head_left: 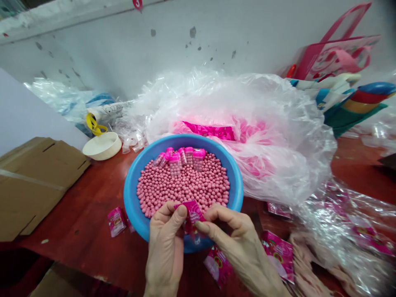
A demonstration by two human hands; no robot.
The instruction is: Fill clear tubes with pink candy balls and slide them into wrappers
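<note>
Pinching a small pink printed sachet [192,212] between thumbs and fingers: left hand [165,247] and right hand [241,251] are holding it over the near side of a round blue plastic basin [133,198] filled with pink balls [182,185]; sachet lettering is unreadable.
</note>
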